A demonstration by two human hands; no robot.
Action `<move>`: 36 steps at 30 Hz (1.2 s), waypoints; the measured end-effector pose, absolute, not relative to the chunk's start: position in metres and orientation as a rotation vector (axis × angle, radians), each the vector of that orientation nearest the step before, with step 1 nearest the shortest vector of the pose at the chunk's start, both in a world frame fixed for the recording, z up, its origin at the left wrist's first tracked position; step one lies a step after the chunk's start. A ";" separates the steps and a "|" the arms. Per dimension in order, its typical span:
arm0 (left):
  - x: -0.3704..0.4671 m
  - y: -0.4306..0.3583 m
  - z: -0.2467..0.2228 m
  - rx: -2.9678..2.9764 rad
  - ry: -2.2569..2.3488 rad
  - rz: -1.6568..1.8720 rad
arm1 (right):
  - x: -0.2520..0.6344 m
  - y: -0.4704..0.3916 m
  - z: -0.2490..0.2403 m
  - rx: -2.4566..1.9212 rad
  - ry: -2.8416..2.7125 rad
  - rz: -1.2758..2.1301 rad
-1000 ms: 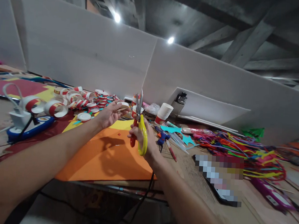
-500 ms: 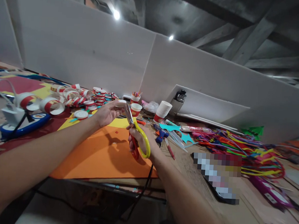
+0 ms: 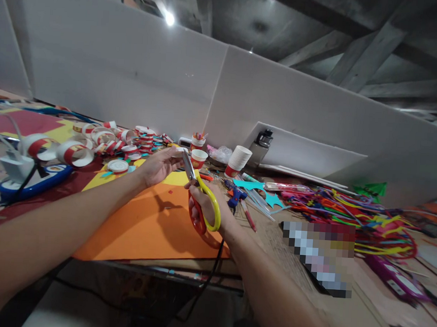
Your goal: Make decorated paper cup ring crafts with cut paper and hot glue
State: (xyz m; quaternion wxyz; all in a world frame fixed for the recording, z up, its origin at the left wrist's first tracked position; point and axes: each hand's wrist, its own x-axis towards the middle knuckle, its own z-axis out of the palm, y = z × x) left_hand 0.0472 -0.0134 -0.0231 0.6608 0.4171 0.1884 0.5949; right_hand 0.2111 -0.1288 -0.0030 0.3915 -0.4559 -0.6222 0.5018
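My left hand (image 3: 159,169) is raised over the orange sheet (image 3: 133,227), its fingertips closed on a small white round piece that looks like the bottom of a paper cup (image 3: 180,152). In my right hand (image 3: 207,197) is a pair of scissors (image 3: 189,167) with one yellow and one red handle loop. The blades point up and away, their tips touching or right beside the white piece; I cannot tell whether they are closed on it. Just behind the blades stands a red and white paper cup (image 3: 198,158).
Cut cup rings (image 3: 74,153) and a blue power strip (image 3: 55,177) lie at left. A stack of cups (image 3: 238,162), a bottle (image 3: 261,149) and a blue glue gun (image 3: 236,198) are right of centre. Pipe cleaners (image 3: 341,210) and a blurred-out phone-like object (image 3: 314,263) lie further right.
The white piece and my left fingertips have shifted slightly right and down. The scissors' red loop has swung a little toward the left, and the blades stay at the white piece.
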 end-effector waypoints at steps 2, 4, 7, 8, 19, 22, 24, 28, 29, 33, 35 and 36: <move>0.047 -0.013 -0.023 0.934 0.421 1.349 | 0.211 -0.129 -0.003 -1.153 -1.575 1.278; 0.047 -0.013 -0.023 0.929 0.415 1.350 | 0.211 -0.128 -0.004 -1.153 -1.581 1.275; 0.047 -0.012 -0.023 0.950 0.408 1.342 | 0.212 -0.127 -0.004 -1.155 -1.604 1.254; 0.046 -0.013 -0.023 0.958 0.405 1.339 | 0.212 -0.127 -0.004 -1.153 -1.610 1.250; 0.048 -0.017 -0.020 0.969 0.407 1.350 | 0.212 -0.129 -0.001 -1.172 -1.618 1.237; 0.048 -0.016 -0.020 0.991 0.406 1.340 | 0.212 -0.129 -0.002 -1.165 -1.616 1.262; 0.048 -0.016 -0.021 0.999 0.408 1.334 | 0.212 -0.129 -0.003 -1.163 -1.605 1.272; 0.047 -0.015 -0.022 0.996 0.405 1.337 | 0.211 -0.129 -0.003 -1.159 -1.585 1.262; 0.047 -0.015 -0.022 0.994 0.402 1.335 | 0.210 -0.129 -0.003 -1.155 -1.581 1.263; 0.047 -0.012 -0.024 0.976 0.380 1.332 | 0.210 -0.129 -0.002 -1.156 -1.566 1.282; 0.046 -0.011 -0.025 0.958 0.379 1.334 | 0.210 -0.130 -0.001 -1.169 -1.563 1.284; 0.046 -0.011 -0.025 0.952 0.380 1.333 | 0.210 -0.130 -0.001 -1.176 -1.564 1.285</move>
